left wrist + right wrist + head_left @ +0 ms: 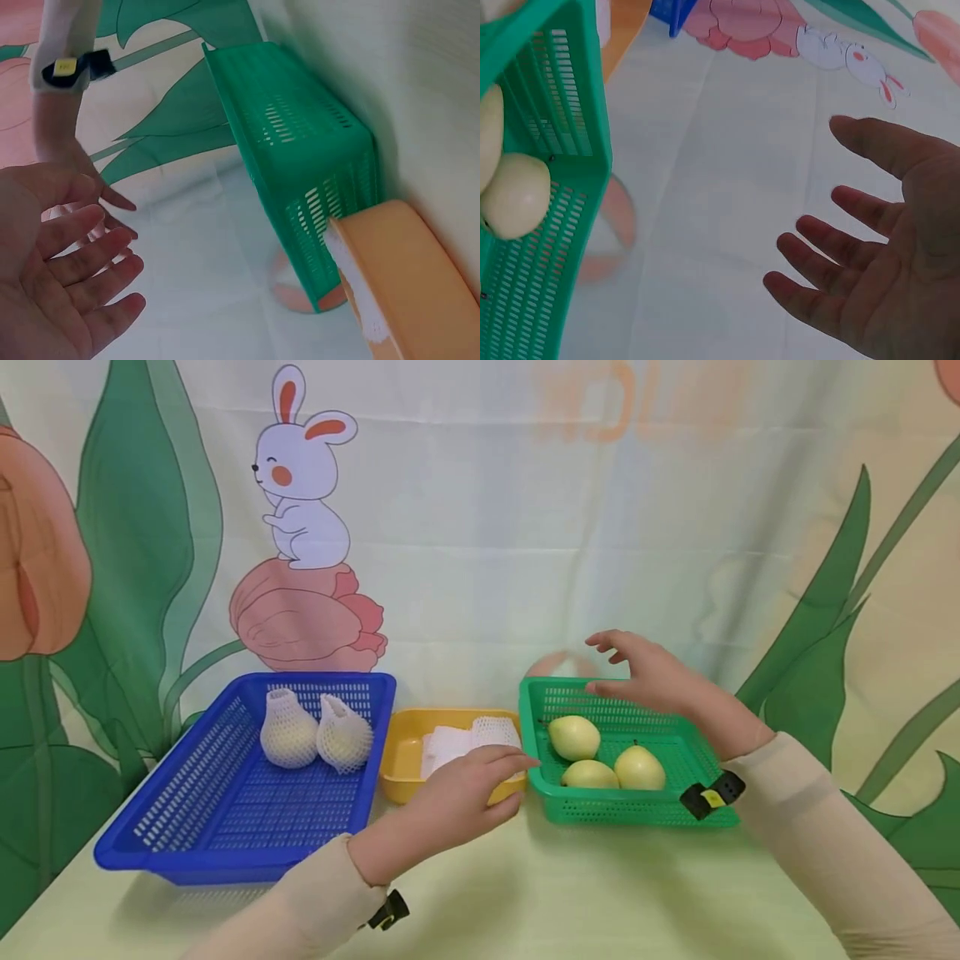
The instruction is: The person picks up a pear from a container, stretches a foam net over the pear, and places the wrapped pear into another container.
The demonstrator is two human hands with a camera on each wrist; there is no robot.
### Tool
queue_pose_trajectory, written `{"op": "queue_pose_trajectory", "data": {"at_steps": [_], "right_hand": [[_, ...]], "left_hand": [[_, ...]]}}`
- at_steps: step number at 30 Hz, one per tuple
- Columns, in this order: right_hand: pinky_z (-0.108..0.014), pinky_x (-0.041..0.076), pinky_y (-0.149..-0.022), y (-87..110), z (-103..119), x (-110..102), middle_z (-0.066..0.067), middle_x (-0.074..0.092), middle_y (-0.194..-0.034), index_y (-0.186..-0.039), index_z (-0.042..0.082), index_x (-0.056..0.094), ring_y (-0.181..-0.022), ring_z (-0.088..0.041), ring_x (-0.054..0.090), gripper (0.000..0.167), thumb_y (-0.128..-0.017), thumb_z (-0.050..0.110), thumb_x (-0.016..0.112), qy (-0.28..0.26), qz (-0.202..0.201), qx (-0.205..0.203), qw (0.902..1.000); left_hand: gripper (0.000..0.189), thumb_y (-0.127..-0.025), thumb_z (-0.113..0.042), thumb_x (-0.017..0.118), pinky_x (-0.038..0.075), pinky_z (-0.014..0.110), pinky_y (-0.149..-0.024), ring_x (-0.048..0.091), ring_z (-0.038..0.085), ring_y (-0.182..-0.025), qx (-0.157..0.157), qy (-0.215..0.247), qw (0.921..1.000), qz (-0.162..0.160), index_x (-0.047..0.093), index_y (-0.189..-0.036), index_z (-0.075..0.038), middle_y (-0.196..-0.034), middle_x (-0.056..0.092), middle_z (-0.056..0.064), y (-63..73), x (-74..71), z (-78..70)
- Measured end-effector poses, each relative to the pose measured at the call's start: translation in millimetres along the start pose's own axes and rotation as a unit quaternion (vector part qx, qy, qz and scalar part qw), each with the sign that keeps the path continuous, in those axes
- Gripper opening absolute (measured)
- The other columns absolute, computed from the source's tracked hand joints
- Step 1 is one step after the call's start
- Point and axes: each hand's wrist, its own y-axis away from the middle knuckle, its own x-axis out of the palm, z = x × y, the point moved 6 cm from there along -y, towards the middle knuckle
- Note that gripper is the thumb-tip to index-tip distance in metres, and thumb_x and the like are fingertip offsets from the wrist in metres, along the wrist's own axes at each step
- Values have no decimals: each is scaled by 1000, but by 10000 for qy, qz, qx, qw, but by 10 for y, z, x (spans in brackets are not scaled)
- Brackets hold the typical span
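Note:
My left hand [468, 789] hovers over the front right of a small yellow tray [405, 752], fingers relaxed and holding nothing. White foam net sleeves [453, 745] lie in that tray, partly hidden behind the hand. Above the back of the green basket [622, 806] is my right hand [652, 675], its fingers spread and bare of any object, as the right wrist view also shows. Inside the green basket sit three yellow pears [573, 738]. To the left, a blue basket [240, 810] holds two pears in white foam nets [288, 731], leaning together near its back right corner.
All three containers stand in a row on a pale green table [480, 893]. Close behind them hangs a fabric backdrop [465, 527] printed with a rabbit, tulips and leaves. Each wrist carries a black strap [712, 795] with a yellow label.

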Motion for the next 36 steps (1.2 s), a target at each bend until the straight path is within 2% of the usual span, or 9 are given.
{"op": "queue_pose_trajectory", "data": {"at_steps": [3,9,13,17,23,25,32,36], "right_hand": [[-62,44,-111,-122,-28,-28,-24,45,-155,-151,2,42,-139,-46,47,63,-99,28,66,203,322,23,9993],[-61,41,-115,-335,-34,-25,-25,44,-156,-151,3,44,-143,-47,43,61,-100,31,63,243,915,227,9952],[-60,41,-115,-485,-49,-20,-29,46,-153,-148,0,47,-142,-48,45,58,-100,30,61,368,1191,393,9914],[-59,41,-115,-624,-121,0,-30,47,-152,-145,-2,50,-140,-47,46,55,-101,29,60,527,1302,610,9882],[-58,41,-116,-788,-259,175,-31,44,-155,-146,-1,49,-142,-47,44,57,-101,32,59,661,1704,927,9788],[-58,42,-116,-827,-284,238,-31,42,-156,-148,-1,47,-143,-47,44,58,-102,32,58,601,1854,986,9759],[-59,41,-117,-957,-460,421,-23,39,-161,-151,3,44,-148,-43,39,60,-101,32,58,306,2138,1557,9639],[-55,43,-117,-1076,-606,641,-21,40,-161,-153,5,43,-148,-42,40,63,-101,35,58,230,2414,1763,9540]], "left_hand": [[36,-96,-16,68,56,41,-103,67,28,-123,-33,46,9998,195,67,-130,-6,-130,70,12,-58,130,-29],[37,-97,-14,67,57,41,-101,67,26,-123,-127,138,9980,597,65,-132,-5,-133,69,13,-125,405,-59],[37,-96,-18,71,58,37,-100,67,24,-121,-31,-170,9979,618,66,-131,-5,-130,70,11,-176,520,-62],[39,-95,-25,73,56,33,-103,67,22,-119,13,-607,9965,577,67,-130,-7,-127,71,8,-230,615,-31],[34,-96,-28,72,57,31,-99,69,21,-111,-88,-1030,9925,646,72,-123,-8,-119,74,5,-249,781,67],[30,-95,-28,73,58,29,-95,70,19,-106,-82,-1174,9913,598,75,-118,-9,-113,76,4,-247,808,89],[10,-89,-16,78,58,23,-73,70,14,-84,120,-1779,9840,-66,79,-98,-14,-90,74,-2,-299,794,127],[6,-87,-17,80,58,23,-66,71,13,-80,-70,-1744,9843,-261,79,-93,-15,-86,75,-3,-274,781,195]]}}
